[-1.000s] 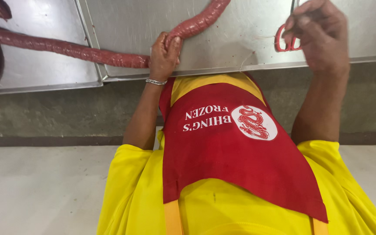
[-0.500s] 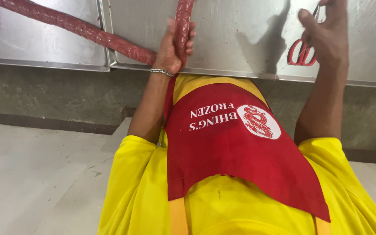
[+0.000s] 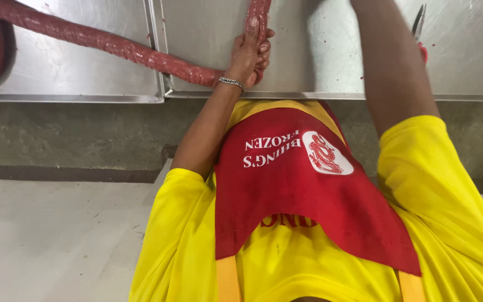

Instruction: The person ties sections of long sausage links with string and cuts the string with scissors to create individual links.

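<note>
The right hand has risen out of view; its scissors (only blades, seemingly) now peek past the forearm.

Left hand raised ahead, fingers curled shut around a long red sausage, thumb pressed straight along it, thin bracelet at the wrist. Left forearm bare, elbow bent low by the chest. Right arm stretched up and forward, forearm bare below a yellow sleeve, hand itself out of frame at the top edge.

red apron on chest, white lettering, round white-and-red emblem
</note>
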